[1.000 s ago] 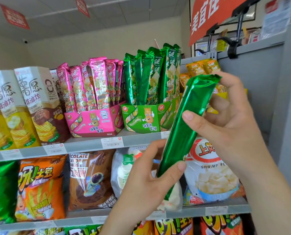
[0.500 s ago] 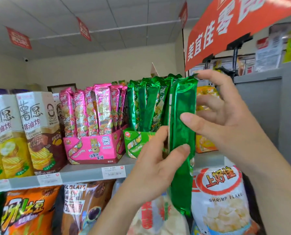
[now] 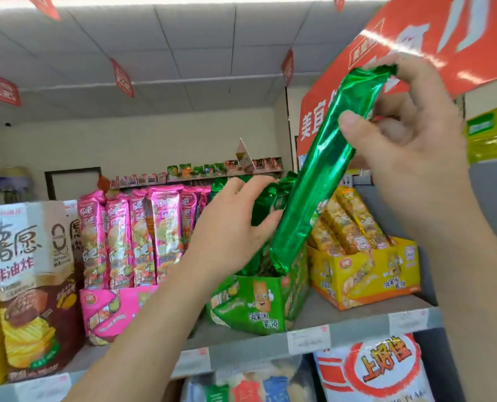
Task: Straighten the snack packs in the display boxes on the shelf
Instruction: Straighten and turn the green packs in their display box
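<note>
My right hand grips the top half of a long shiny green snack pack, tilted with its lower end at the mouth of the green display box on the shelf. My left hand presses with spread fingers against the upright green packs in that box, pushing them leftward. A pink display box with upright pink packs stands to the left. At the right, a yellow display box holds leaning yellow packs.
Tall chip cartons stand at the shelf's left end. Price tags line the grey shelf edge. A shrimp-flake bag sits on the lower shelf. An orange sign hangs above at right, beside a grey side panel.
My left hand let go of the green pack and moved onto the packs in the box. My right hand lifted and tilted the pack, its lower end now at the box mouth. The view tilted up.
</note>
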`<state>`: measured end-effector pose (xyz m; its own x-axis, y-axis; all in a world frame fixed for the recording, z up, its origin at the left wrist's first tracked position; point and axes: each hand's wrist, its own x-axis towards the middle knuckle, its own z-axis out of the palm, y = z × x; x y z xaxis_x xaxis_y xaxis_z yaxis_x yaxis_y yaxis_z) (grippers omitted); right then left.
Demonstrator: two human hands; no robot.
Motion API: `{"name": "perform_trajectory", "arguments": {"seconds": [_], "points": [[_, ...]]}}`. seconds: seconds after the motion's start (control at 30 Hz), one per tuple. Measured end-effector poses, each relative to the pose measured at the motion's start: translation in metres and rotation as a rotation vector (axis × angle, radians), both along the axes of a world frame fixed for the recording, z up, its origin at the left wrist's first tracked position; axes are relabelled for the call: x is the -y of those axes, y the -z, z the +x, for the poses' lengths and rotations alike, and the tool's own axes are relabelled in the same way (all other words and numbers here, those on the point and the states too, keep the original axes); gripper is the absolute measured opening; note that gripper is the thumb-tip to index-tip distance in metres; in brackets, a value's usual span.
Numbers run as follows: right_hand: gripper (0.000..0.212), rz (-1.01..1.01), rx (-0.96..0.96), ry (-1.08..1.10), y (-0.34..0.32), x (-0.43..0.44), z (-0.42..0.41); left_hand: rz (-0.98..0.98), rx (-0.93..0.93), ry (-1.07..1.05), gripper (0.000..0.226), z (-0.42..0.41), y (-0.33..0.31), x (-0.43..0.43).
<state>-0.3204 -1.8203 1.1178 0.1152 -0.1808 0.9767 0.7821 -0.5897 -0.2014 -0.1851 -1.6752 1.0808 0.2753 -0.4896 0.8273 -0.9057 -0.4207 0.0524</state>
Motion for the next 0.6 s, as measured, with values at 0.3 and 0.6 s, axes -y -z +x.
{"name": "perform_trajectory", "arguments": {"seconds": [0.3,0.6], "points": [[0.032,-0.154,-0.091,0.271,0.007,-0.009,0.044,-0.052,-0.004,0.03,0.059,0.018,0.0,-0.015],[0.022,-0.203,-0.382,0.476,0.037,-0.007,0.075,-0.028,-0.116,0.061,0.049,0.029,0.006,-0.021]]}}
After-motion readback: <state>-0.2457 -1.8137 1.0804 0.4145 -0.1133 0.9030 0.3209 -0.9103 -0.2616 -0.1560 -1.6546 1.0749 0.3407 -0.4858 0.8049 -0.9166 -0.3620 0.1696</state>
